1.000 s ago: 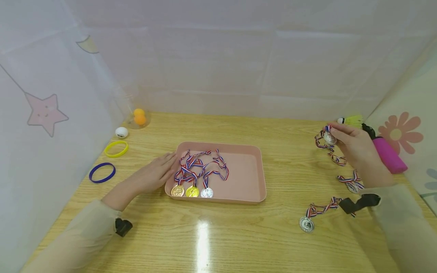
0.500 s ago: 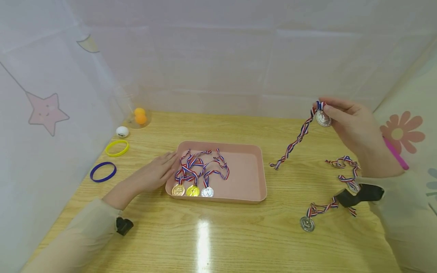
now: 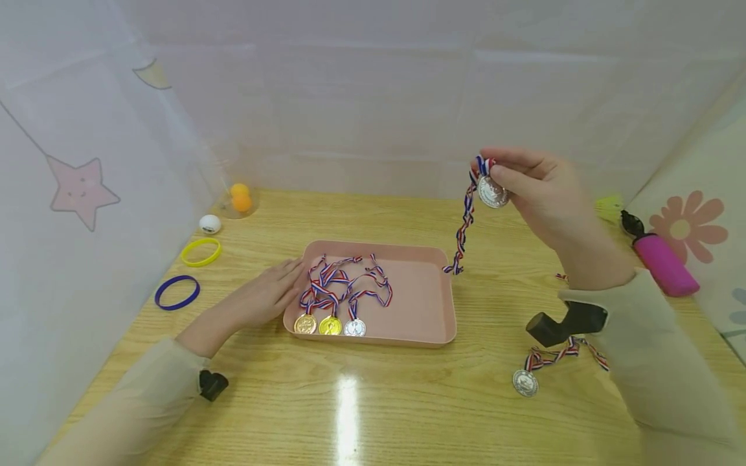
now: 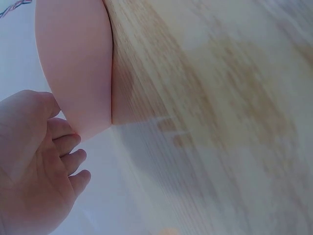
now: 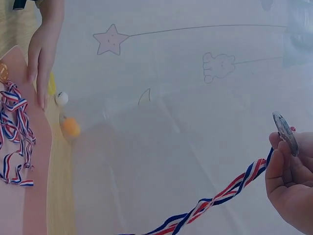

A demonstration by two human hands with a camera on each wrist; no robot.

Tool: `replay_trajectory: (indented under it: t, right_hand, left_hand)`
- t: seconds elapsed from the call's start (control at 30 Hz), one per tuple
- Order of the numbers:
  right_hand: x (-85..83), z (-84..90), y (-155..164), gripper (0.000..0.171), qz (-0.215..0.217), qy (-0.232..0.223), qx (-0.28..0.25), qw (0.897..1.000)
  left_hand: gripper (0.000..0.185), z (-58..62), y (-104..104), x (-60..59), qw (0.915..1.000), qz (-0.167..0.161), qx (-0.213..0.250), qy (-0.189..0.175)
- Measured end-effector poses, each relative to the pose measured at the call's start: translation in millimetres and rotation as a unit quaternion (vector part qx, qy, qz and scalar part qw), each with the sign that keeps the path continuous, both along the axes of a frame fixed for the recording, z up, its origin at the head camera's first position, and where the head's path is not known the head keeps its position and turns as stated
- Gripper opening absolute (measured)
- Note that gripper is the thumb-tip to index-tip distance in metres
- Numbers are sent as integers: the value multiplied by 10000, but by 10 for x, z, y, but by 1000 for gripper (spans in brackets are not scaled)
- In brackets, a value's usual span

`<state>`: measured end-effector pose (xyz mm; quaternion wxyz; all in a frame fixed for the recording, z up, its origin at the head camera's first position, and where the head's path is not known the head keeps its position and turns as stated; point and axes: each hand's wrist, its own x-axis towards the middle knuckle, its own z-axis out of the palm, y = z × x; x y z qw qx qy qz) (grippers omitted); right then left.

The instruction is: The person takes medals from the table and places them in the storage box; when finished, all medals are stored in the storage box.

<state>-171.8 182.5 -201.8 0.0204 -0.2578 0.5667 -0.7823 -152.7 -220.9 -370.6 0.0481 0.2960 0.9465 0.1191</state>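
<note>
My right hand (image 3: 544,194) pinched a silver medal (image 3: 492,192) in its grip above the pink tray (image 3: 434,304), my left hand (image 3: 265,298) lay flat against its edge, and the dangling ribbon (image 3: 463,226) looked likely to snag the rim.

Pale wooden tabletop (image 3: 373,414), glossy, with a bright streak of overhead light near the front edge. White sheeting (image 3: 361,97) on three sides, creased; star print (image 3: 81,188) left, flower print (image 3: 678,226) right.
</note>
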Motion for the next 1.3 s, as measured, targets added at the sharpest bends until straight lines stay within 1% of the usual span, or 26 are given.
replay_trajectory:
  t: [0.1,0.23,0.33,0.57,0.73,0.87,0.93,1.07,1.17,1.3]
  right_hand:
    - [-31,31,-93,21,204,14,-66,9998]
    - [-87,9,-237,23,316,126,34,9994]
    - [-138,-44,-368,25,242,164,339,9990]
    - [-289,-173,-659,23,296,32,943,9951]
    - [-328,-255,-786,22,232,-81,1296,9913]
    - [-298,-398,-821,25,222,-209,1808,9830]
    - [-279,-500,-811,28,264,-272,2158,9757]
    - [-235,-730,-762,31,416,-457,2675,9616]
    - [-189,-905,-717,32,536,-583,2977,9514]
    - [-103,-1087,-659,32,679,-642,3295,9395]
  left_hand:
    - [50,-8,-2,-2,10000,-14,6,24]
    - [50,-19,-6,-5,10000,-39,-12,74]
    - [50,-25,-11,-8,10000,-33,-1,85]
    - [49,-30,-17,-3,9997,-80,115,222]
    - [49,-29,-6,5,9997,-76,117,194]
    - [50,-20,6,11,9998,-60,103,130]
    - [50,-16,12,14,9999,-50,82,113]
    - [49,-13,16,19,10000,-17,50,77]
    - [49,-18,16,16,9999,-19,60,83]
    - [50,-21,19,13,9999,-57,80,119]
